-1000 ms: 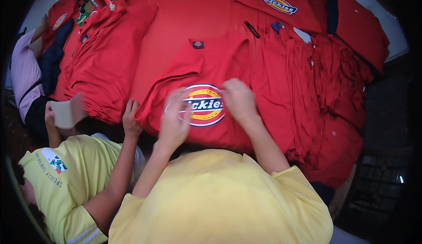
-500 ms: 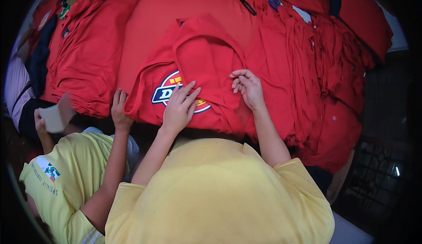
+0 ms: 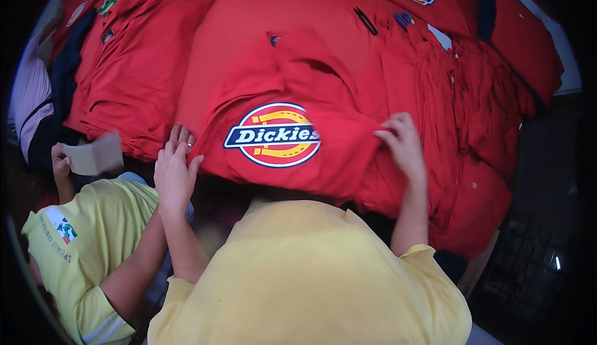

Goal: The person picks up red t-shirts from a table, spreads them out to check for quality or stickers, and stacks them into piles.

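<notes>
A red T-shirt with a round yellow, white and navy printed logo lies in front of me, partly folded. At its right side my right hand pinches the red cloth between thumb and fingers. My left hand is at the shirt's left edge, fingers stretched out, its thumb close to the fabric. It overlaps a co-worker's hand just beyond it. Whether my left thumb touches the shirt I cannot tell.
Left lies a pile of red shirts; to the right are more bunched red garments. Black thread snips and a blue-handled tool rest at the back. A co-worker in yellow sits left; a pale card is held nearby.
My left hand has moved left off the logo to the shirt's edge. My right hand has moved right, now pinching the cloth. The shirt's front is spread wider, uncovering more of the logo.
</notes>
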